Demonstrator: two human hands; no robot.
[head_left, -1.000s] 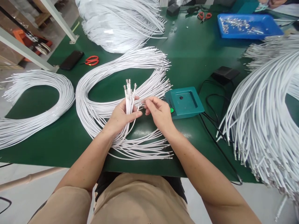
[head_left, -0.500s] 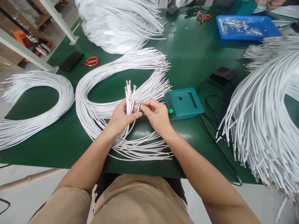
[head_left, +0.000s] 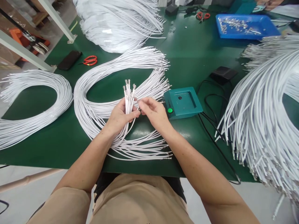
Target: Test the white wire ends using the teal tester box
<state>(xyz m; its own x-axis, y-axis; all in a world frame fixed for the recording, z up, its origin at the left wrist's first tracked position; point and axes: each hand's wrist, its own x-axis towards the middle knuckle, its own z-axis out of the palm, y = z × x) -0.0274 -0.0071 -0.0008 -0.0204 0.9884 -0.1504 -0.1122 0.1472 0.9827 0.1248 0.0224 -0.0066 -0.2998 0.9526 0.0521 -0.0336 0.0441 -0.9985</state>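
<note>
My left hand (head_left: pixel 119 115) is closed round a bundle of white cables (head_left: pixel 129 101), whose metal-tipped ends stick up above the fingers. Close beside it, my right hand (head_left: pixel 154 111) pinches with thumb and forefinger at the upper end of a single white cable (head_left: pixel 134 122) that bends out from the bundle. The fingertips hide that cable's tip. Behind and below the hands lies a large coil of white cables (head_left: pixel 81 90) on the green table (head_left: pixel 187 149). Just right of my right hand sits a teal device (head_left: pixel 183 102) with a green button and a shallow recess.
More white cable coils lie at the left (head_left: pixel 63 96), at the back (head_left: pixel 116 28) and in a heap (head_left: pixel 259 115) at the right. A blue tray (head_left: pixel 266 29) holds small metal parts. Red-handled snips (head_left: pixel 90 60), a phone (head_left: pixel 70 60) and black cords (head_left: pixel 216 137) lie about. Another person's hand (head_left: pixel 268 4) shows top right.
My two hands hold almost the same pose over the bundle. The right fingers have shifted slightly at the single cable's end. The whole view has drifted a little.
</note>
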